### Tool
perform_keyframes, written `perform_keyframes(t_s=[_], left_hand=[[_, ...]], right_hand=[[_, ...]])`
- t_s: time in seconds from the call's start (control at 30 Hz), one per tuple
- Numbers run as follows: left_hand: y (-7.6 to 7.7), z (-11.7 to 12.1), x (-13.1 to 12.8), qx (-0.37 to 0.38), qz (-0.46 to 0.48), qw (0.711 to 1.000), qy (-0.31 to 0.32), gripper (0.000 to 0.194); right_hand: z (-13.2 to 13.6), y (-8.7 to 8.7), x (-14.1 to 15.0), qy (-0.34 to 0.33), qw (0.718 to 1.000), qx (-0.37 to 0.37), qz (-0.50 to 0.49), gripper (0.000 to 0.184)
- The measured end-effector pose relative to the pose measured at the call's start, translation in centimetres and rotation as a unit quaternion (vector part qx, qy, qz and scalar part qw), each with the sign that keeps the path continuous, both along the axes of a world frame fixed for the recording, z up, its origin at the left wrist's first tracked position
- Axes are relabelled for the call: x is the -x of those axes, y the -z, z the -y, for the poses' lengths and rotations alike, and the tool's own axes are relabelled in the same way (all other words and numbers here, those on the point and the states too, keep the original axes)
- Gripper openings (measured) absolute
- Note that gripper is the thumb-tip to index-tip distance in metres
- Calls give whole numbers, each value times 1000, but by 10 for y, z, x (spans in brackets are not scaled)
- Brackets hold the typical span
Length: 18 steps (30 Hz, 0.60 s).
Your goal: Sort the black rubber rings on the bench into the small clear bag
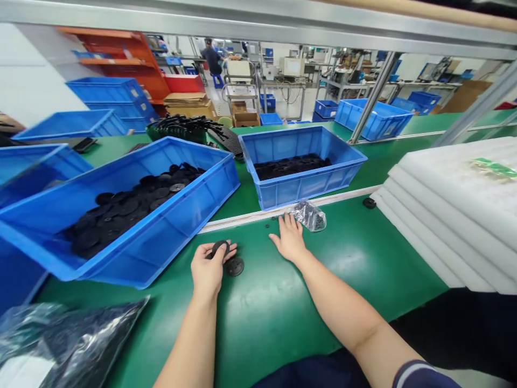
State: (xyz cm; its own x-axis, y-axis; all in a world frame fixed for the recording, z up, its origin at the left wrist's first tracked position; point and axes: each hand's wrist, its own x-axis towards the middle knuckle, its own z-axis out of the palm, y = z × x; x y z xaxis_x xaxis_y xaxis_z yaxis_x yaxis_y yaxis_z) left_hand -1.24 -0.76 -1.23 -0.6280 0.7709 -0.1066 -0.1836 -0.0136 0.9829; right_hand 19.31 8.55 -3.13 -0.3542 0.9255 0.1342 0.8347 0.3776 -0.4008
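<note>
My left hand (209, 272) grips a black round disc (220, 249) between its fingers and thumb, just above the green belt surface (258, 323). A second black disc (234, 266) lies on the belt beside that hand, almost touching it. My right hand (288, 238) rests flat with its fingers spread and holds nothing. Several tiny black pieces (273, 219) sit just past its fingertips. To its right lies a small clear plastic bag (309, 216) with dark contents. A large blue bin (121, 215) full of similar black discs stands to the left of my left hand.
A second blue bin (301, 164) holds black parts beyond a raised white strip (283, 209). White foam sheets (448, 210) are stacked at right, with a lone black disc (369, 202) near them. A dark plastic bag (76, 345) lies at lower left. A person (212, 59) stands far back.
</note>
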Motion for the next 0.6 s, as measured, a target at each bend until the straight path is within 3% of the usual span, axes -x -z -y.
perform_keyframes(t_s=[0.1, 0.2, 0.27, 0.33, 0.43, 0.6], left_hand=[[3, 3, 14, 63, -184, 981, -9, 26], [3, 7, 21, 159, -386, 906, 67, 21], [2, 10, 21, 200, -456, 857, 132, 27], [1, 11, 18, 223, -479, 829, 184, 35], [-1, 11, 10, 229, -466, 830, 206, 37], [-5, 7, -7, 192, -396, 877, 191, 43]], right_hand=[[-6, 4, -1, -38, 998, 12, 38, 66], [2, 4, -2, -62, 997, 13, 33, 58], [13, 3, -2, -74, 997, 10, 20, 53], [26, 2, 0, -94, 996, 2, 2, 47], [39, -1, 4, -112, 993, -16, -26, 39], [37, -5, 13, -30, 999, -15, 18, 20]])
